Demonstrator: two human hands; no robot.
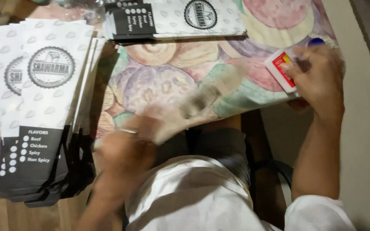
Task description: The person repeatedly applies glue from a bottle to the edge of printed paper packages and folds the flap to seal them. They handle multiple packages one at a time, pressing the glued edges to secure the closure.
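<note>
Nearest, the left hand (pixel 125 156) is blurred; it seems closed on a flat white-and-black paper sleeve (pixel 193 105) that streaks up and right over the table edge, though how its fingers sit on it cannot be told. Such a sleeve looks light, thin and floppy, easy to crease, so I judge it best pinched near one end with thumb on top. To the left a fanned stack (pixel 43 111) of like sleeves lies on the table: white with a pale drop pattern, a round black seal above and a black band with white dots at the near end. Further right, the right hand (pixel 320 79) pinches a small white packet (pixel 281 68) with a red and yellow panel, at the edge of the flowered tablecloth (pixel 168 81). Farthest, a second stack (pixel 172 19) lies sideways.
</note>
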